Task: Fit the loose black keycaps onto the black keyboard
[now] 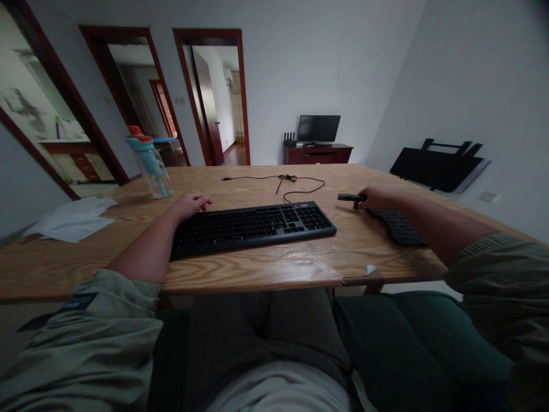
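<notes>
Pale shirt (283,392) — dark object (348,197) juts leftward from right hand (378,198).

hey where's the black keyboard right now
In the head view, the keyboard lies on the wooden table, just left of centre, by the left hand.

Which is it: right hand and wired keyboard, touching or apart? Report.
Apart. The head view shows bare table between the right hand and the wired keyboard.

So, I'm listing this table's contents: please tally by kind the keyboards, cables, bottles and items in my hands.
Black keyboard: 1
Cable: 1
Bottle: 1
Slim dark item in the right hand: 1
Total: 4, leaving out the dark textured thing by the right forearm, its kind unclear.
</notes>
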{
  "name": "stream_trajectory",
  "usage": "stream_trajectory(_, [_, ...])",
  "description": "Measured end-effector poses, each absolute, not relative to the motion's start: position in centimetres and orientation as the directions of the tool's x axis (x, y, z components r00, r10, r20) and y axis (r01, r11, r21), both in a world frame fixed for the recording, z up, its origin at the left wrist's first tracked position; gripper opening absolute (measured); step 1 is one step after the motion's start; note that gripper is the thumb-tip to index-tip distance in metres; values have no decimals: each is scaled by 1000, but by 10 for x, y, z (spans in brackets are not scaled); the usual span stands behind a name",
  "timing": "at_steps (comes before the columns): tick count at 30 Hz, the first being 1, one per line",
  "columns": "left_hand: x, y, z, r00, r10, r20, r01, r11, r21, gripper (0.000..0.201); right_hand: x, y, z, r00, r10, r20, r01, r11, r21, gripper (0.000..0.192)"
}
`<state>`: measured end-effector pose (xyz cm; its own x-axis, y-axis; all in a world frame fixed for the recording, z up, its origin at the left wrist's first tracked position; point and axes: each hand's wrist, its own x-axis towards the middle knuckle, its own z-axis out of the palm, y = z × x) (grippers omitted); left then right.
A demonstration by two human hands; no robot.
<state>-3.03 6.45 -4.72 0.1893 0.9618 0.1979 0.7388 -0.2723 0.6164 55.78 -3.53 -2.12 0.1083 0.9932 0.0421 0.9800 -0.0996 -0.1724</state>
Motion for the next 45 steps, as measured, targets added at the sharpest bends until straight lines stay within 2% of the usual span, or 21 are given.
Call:
stream_trajectory(3, [-29,61,-45,186,964,192,734,-266,624,52,555,-35,-16,108,992,-64,984,-116,-132,8])
stream_trajectory(18, [-27,59,-43,179,968,176,720,-251,647,50,552,-35,-5,107,993,-42,986,-111,-123,6])
stream_trajectory(31, [-26,58,-43,155,972,178,721,-234,653,47,557,-31,-1,101,984,-149,995,-100,16,20])
stream_trajectory(34, [-27,60,-44,156,972,175,720,-233,654,49,557,-34,1,106,983,-147,994,-102,32,20])
stream_trajectory(41, [-26,57,-42,159,971,181,721,-239,651,49,554,-40,1,125,990,-66,991,-128,-49,2])
stream_trajectory(45, [-26,56,-42,160,970,182,723,-241,648,51,559,-37,4,139,989,-58,990,-141,-31,7])
